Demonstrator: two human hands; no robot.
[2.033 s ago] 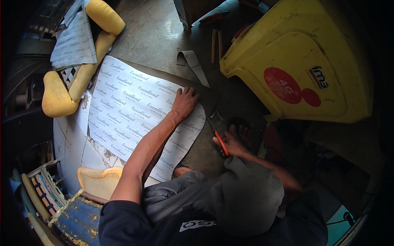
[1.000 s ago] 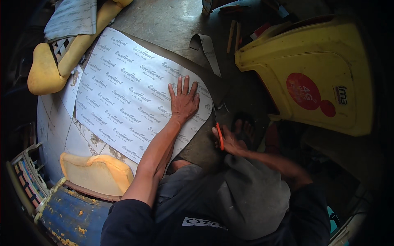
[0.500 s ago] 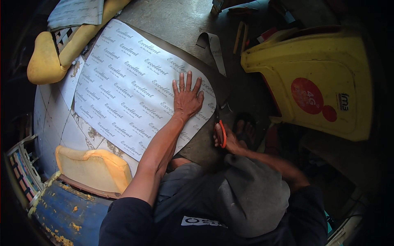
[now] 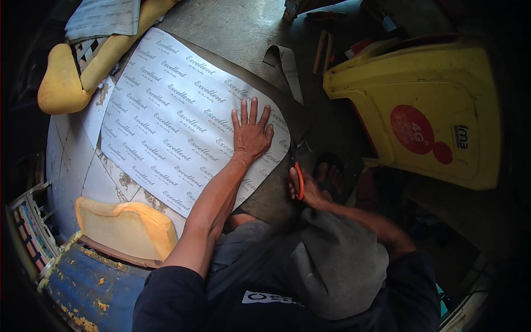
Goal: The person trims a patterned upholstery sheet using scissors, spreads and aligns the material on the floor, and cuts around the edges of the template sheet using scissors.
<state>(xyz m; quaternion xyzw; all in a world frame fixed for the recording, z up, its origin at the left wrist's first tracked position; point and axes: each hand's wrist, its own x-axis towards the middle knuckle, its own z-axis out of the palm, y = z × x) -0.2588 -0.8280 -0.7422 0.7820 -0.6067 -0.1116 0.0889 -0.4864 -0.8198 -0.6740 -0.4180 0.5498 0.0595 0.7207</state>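
Note:
A large white sheet (image 4: 166, 110) with rows of grey print lies across a dark brownish material (image 4: 271, 193). Spread flat on the sheet's right part, my left hand (image 4: 252, 134) presses down with its fingers apart. My right hand (image 4: 310, 191) grips scissors (image 4: 300, 181) by their orange handle. Their dark blades point away from me, close to the sheet's rounded right edge. How far apart the blades are, and whether they touch the dark material, I cannot make out.
A yellow plastic panel (image 4: 431, 99) with red spots stands at right, near my sandalled foot (image 4: 330, 171). A cut strip (image 4: 290, 72) curls on the floor beyond the sheet. Yellow foam pieces (image 4: 63, 83) and a foam-padded backrest (image 4: 124, 228) lie left, beside a worn blue seat (image 4: 99, 285).

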